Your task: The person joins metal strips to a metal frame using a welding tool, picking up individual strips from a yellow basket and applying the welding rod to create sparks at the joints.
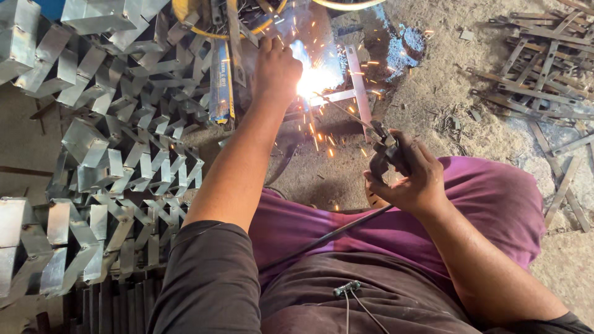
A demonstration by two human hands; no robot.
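- Dusty concrete floor (433, 93) fills the background, and a person sits on it in purple trousers, welding; every place below is told from the welding arc (315, 80).
- Far left of the arc, a big heap of folded zigzag sheet-metal pieces (117, 154) lies stacked and interlocked; these look like finished pieces, though I cannot tell whether each one is welded.
- Just left of the arc, the left hand (275, 68) presses palm down, fingers together, on the work beside a blue and yellow flat bar (219, 83); what lies under the palm is hidden.
- At the arc itself, two flat metal strips (356, 83) cross on the floor, and sparks fly from their joint, so this seam seems to be mid-weld, not done.
- Right of and below the arc, the right hand (402, 176) is closed around a dark electrode holder (383, 154), whose thin rod (343, 111) reaches up to the glare; a black cable (334, 235) trails across the lap.
- Far right of the arc, loose flat strips (538, 68) lie scattered, apparently stock not yet joined, so a good deal seems left.
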